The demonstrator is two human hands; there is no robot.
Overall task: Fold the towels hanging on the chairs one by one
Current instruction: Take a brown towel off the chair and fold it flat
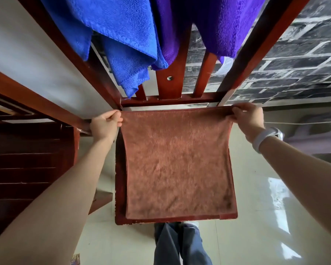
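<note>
From my remote seat I see a brown towel (177, 163) spread flat over the seat of a red-brown wooden chair (120, 180), covering nearly all of it — only a strip of seat shows along the left side and the near edge. The left hand (105, 123) pinches the towel's far left corner, thumb and curled fingers closed on the hem. The right hand (247, 116) pinches the far right corner the same way; its fingertips are tucked under the cloth, so I cannot make out how much fabric they hold. The far hem runs taut between the two hands, just in front of the chair's lower back rail. A white wristband (264, 138) sits on the right wrist.

Over the chair back hang a blue towel (115, 35) on the left and a purple towel (208, 25) on the right, touching where they meet. Both are cut off by the top of the frame, so their full length and the rail they hang from stay out of sight. A white label (225, 66) peeks out below the purple one; its print is too small to read.

A second chair (27, 159) stands at the left, mostly cut off. Below the seat edge, trouser legs (178, 245) show against the glossy tiled floor (260, 217).
</note>
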